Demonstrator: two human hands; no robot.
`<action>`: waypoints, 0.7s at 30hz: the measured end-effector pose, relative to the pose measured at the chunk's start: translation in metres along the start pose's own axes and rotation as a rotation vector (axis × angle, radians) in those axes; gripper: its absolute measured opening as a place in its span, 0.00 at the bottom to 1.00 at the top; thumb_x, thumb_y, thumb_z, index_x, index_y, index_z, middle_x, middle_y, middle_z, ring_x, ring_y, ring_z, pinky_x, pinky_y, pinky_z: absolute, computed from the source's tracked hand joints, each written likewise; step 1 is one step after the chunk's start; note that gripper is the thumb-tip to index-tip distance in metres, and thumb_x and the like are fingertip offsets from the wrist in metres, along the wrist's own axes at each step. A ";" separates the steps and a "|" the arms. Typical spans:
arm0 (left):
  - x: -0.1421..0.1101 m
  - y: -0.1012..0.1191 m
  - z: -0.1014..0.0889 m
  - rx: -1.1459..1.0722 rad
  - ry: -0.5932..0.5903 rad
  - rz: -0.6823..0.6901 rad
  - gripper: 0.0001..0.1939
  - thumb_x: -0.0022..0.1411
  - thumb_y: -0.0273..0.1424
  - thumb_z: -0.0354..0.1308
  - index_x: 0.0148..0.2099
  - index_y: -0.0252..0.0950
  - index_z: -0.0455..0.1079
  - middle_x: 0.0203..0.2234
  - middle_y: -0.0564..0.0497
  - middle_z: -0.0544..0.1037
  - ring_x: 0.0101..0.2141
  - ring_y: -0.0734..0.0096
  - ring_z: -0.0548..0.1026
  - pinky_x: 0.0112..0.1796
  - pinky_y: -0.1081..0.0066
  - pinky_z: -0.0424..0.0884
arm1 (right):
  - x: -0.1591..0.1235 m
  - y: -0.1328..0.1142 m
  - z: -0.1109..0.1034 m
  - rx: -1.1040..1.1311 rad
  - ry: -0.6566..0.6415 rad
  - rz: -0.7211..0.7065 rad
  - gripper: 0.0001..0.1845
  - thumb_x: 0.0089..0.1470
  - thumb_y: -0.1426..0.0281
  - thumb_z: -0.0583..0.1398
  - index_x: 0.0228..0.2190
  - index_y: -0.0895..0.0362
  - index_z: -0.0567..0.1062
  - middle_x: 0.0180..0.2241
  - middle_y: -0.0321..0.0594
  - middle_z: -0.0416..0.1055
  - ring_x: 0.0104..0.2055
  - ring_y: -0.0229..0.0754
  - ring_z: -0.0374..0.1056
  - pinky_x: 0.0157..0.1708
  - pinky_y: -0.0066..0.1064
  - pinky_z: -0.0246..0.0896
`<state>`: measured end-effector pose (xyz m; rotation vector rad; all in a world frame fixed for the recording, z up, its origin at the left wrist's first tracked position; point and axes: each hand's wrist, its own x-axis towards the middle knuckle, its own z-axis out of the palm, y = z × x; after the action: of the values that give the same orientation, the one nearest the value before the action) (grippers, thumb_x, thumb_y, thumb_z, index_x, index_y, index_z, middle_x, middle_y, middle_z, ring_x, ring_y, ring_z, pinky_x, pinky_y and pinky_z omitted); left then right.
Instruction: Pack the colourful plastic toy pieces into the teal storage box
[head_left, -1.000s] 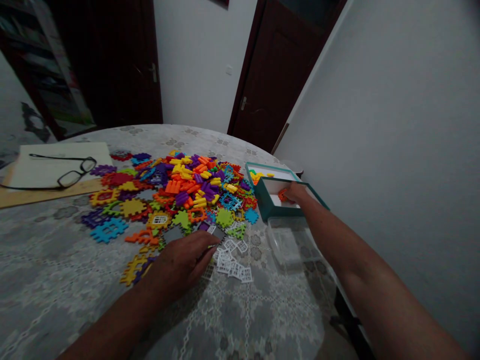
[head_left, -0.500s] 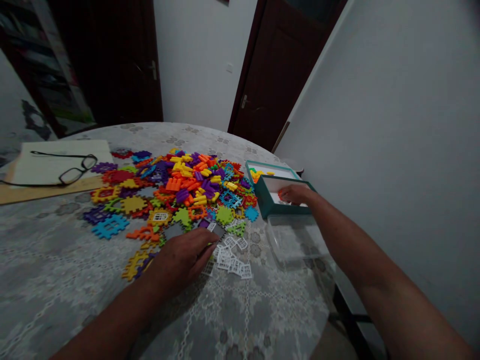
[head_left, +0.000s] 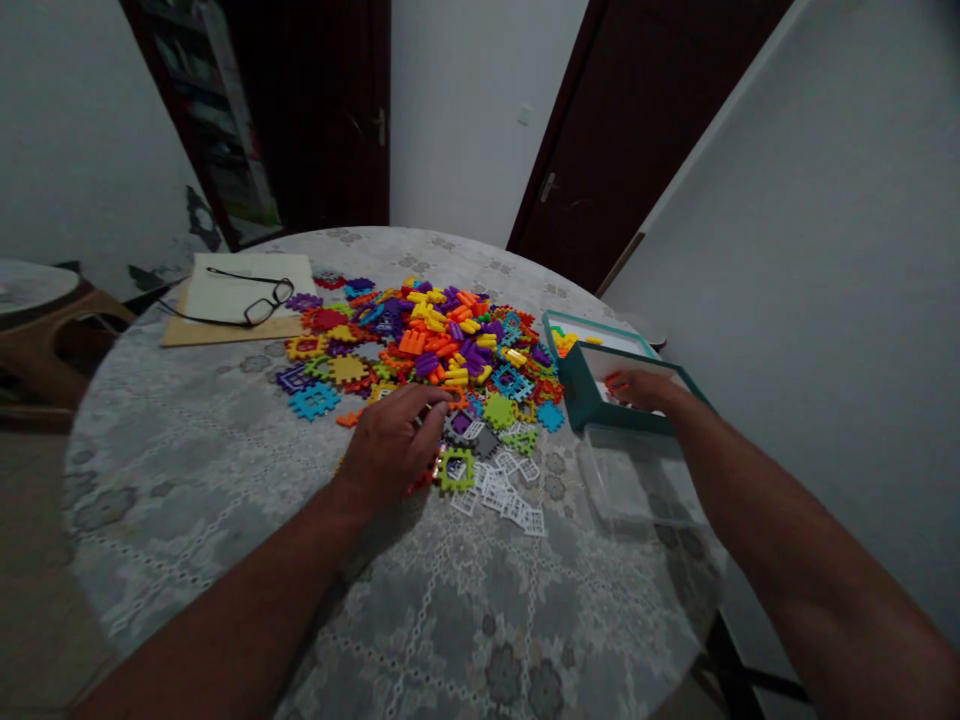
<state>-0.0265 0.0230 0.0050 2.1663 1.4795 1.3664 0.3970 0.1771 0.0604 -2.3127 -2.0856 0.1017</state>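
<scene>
Colourful plastic pieces (head_left: pixel 442 345) lie heaped mid-worktop (head_left: pixel 187 480). Over their near edge is the left hand (head_left: pixel 386 440), thumb and fingers slightly parted, tips by an orange frame (head_left: pixel 454 398); contact is unclear. Beside it lie white lattice pieces (head_left: pixel 495 487). Rightmost, the right hand (head_left: pixel 646 388) is inside a green box (head_left: pixel 576 390), bent fingers at an orange piece (head_left: pixel 615 380); I cannot tell whether they grip it.

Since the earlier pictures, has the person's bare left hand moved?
Yes: judged against the white plastic lattice pieces, the left hand has shifted forward and leftward, away from them.
</scene>
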 end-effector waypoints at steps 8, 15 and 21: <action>0.003 -0.007 0.000 -0.010 0.044 -0.056 0.12 0.75 0.33 0.56 0.46 0.36 0.80 0.41 0.45 0.87 0.41 0.60 0.83 0.50 0.59 0.79 | -0.090 -0.055 -0.026 0.118 0.215 -0.236 0.18 0.72 0.66 0.58 0.55 0.56 0.82 0.46 0.49 0.84 0.45 0.50 0.79 0.48 0.37 0.71; 0.013 -0.013 -0.018 -0.281 0.305 -0.275 0.10 0.73 0.34 0.59 0.48 0.37 0.80 0.37 0.50 0.84 0.33 0.68 0.81 0.39 0.68 0.79 | -0.212 -0.169 0.068 0.402 0.081 -0.777 0.20 0.69 0.64 0.63 0.60 0.50 0.76 0.57 0.51 0.76 0.52 0.54 0.77 0.51 0.48 0.78; 0.031 -0.033 -0.049 -0.591 0.581 -0.492 0.09 0.70 0.33 0.58 0.49 0.36 0.75 0.40 0.48 0.84 0.30 0.74 0.79 0.28 0.76 0.75 | -0.214 -0.181 0.120 0.369 0.197 -0.724 0.25 0.66 0.67 0.62 0.63 0.51 0.75 0.58 0.54 0.75 0.56 0.59 0.75 0.53 0.54 0.78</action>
<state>-0.0826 0.0482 0.0301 1.0135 1.3793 1.9825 0.1874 -0.0197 -0.0414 -1.2272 -2.3939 0.2053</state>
